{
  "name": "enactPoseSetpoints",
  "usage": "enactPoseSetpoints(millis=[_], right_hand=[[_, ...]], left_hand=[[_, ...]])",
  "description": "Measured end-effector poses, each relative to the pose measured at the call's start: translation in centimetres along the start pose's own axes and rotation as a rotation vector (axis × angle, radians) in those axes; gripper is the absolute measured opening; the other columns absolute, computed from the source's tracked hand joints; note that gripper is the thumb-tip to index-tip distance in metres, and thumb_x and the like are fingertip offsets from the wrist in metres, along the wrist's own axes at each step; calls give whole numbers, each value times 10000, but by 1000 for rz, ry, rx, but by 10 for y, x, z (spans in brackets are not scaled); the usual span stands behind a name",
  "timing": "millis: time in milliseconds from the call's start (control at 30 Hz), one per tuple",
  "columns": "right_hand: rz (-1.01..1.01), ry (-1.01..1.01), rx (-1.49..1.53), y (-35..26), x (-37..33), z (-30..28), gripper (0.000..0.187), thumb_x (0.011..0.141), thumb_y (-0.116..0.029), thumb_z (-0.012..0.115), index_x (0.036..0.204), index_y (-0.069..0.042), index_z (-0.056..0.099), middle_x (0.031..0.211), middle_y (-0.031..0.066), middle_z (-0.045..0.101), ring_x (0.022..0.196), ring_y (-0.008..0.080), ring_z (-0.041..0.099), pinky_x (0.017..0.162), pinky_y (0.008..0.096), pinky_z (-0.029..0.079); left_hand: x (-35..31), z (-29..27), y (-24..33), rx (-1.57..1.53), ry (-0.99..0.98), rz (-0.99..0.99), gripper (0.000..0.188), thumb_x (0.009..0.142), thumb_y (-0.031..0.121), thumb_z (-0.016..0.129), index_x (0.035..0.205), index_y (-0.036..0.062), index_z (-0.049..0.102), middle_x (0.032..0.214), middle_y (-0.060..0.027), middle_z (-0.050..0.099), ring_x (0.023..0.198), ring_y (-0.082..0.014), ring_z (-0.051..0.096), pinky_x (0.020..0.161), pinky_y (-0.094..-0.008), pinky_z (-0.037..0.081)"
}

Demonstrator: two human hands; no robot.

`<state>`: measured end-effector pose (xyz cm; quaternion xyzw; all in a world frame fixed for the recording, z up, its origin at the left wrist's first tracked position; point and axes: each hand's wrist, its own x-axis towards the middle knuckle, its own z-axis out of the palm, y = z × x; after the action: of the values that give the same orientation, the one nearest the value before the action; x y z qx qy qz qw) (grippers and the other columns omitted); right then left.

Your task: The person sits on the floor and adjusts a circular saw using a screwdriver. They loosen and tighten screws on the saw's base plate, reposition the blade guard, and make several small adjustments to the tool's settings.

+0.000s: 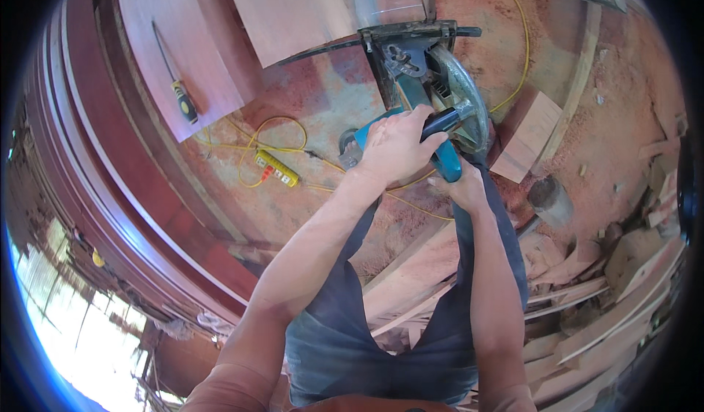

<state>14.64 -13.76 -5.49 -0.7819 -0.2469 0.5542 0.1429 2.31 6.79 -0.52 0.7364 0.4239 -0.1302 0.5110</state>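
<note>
A teal circular saw (414, 93) is tilted in the upper centre of the frame, its base plate (411, 30) at the near right corner of a pale wooden board (301, 5); whether the two touch is hard to tell. The left grip (400, 144) is closed over the saw's top by its black handle (444, 121). The right grip (467, 188), lower down, is wrapped round the rear handle; its fingers and any trigger are hidden.

To do this well, the base plate should sit flat and square on the board before the blade bites, with both grips firm and the push slow and straight. The right trouser leg (499, 206), just behind the metal guard (469, 93), would be better shifted out of the blade's line. The yellow cord (418, 206) runs near the knees below the saw, so keep it slack and clear.
</note>
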Motion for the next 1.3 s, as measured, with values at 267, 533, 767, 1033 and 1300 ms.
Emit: enactPoseSetpoints(millis=[267, 533, 767, 1033, 1300], right_hand=[[7, -302, -307, -33, -17, -65, 695, 812, -465, 896, 1325, -51, 677, 1109, 248, 768, 1089, 432, 727, 940, 516, 569], [-411, 78, -163, -23, -142, -92, 531, 934, -324, 809, 1358, -46, 652, 1007, 162, 741, 917, 389, 724, 794, 476, 586], [-551, 298, 151, -9, -162, 24, 371, 860, -162, 865, 1194, -70, 734, 980, 93, 753, 868, 302, 724, 829, 427, 576], [-401, 661, -174, -30, -91, 20, 464, 880, -141, 812, 1299, 0, 669, 1318, 221, 634, 1162, 429, 654, 971, 488, 574], [-60, 524, -381, -38, -45, 26, 548, 963, -142, 722, 1438, 86, 571, 846, 259, 725, 780, 457, 722, 711, 555, 565]], left_hand=[[-3, 4, -10, -73, 87, 150, 422, 991, 312, 734, 1333, 72, 669, 1037, -239, 762, 984, -444, 739, 867, -499, 569], [-5, 2, -7, -17, 73, 163, 410, 1013, 245, 723, 1376, 76, 632, 959, -206, 762, 897, -381, 754, 809, -439, 565], [2, 8, -16, -11, 119, 246, 439, 1015, 158, 712, 1433, 69, 611, 1003, -123, 730, 777, -175, 696, 725, -336, 552], [9, 12, -22, -163, 154, 395, 359, 992, 46, 675, 1348, 24, 633, 1291, -123, 667, 1063, -217, 682, 904, -347, 552], [17, 12, -17, -345, 168, 483, 250, 981, 56, 663, 1227, 18, 672, 1289, -152, 663, 1121, -314, 672, 953, -404, 538]])
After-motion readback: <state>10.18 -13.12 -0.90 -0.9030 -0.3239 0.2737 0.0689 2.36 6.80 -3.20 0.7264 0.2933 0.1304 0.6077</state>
